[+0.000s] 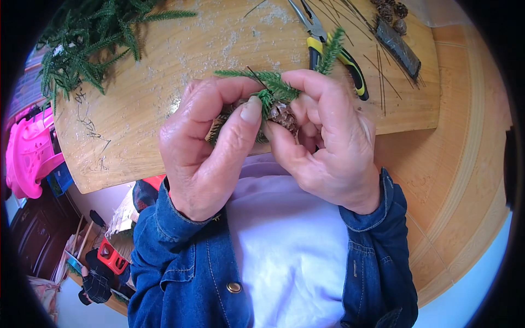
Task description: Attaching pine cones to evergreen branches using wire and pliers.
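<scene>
Above the table's near edge, both my hands hold a small bundle of green evergreen sprigs (279, 86) with a brown pine cone (283, 116) in its middle. My left hand (205, 142) is closed on its left side, the thumb pressing a short sprig near the cone. My right hand (328, 139) grips the other side, its thumb and index finger bent round the cone. A thin dark wire (255, 76) sticks up from the bundle by my left fingers. One sprig tip (331, 52) rises past my right knuckles. My palms hide the bundle's underside.
Pliers (356, 71) with black and yellow handles lie just beyond my right hand. Loose wires (381, 76), a dark wrapped bundle (398, 49) and pine cones (386, 12) are farther right. Evergreen branches (90, 46) heap at the far left of the wooden table (131, 145), which has whitish crumbs.
</scene>
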`<state>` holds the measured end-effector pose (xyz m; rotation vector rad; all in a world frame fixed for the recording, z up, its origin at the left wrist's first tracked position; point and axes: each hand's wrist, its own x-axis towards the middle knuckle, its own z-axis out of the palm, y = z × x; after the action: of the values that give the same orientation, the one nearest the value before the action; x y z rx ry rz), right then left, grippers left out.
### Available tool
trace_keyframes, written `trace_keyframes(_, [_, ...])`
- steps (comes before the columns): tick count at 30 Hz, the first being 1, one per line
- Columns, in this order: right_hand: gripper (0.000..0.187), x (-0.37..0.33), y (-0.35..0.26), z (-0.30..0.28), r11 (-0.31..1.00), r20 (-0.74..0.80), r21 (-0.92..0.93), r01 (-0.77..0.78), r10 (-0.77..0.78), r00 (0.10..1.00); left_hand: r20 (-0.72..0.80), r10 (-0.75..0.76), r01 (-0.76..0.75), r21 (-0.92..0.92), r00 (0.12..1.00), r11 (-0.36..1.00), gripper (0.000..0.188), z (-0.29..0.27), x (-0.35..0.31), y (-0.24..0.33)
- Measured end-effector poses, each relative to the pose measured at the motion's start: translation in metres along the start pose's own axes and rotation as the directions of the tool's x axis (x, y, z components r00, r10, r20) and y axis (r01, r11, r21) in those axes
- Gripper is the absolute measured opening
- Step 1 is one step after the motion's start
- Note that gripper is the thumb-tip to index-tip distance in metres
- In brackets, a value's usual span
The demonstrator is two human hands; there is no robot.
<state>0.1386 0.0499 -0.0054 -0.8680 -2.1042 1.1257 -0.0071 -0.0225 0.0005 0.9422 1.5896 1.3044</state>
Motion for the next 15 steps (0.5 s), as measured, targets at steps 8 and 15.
trace_keyframes(8, [0.049, 0.002, 0.001, -0.002, 0.996, 0.001, -0.058, 0.067, -0.067, 0.998, 0.03, -0.056, 0.06, -0.15, 0.998, 0.987, 0.019, 0.008, 0.003, 0.003])
trace_keyframes(15, [0.048, 0.0, 0.003, -0.008, 0.98, 0.054, 0.195, -0.043, 0.033, 0.998, -0.103, 0.017, -0.03, -0.133, 0.995, 0.991, 0.017, 0.005, 0.007, -0.001])
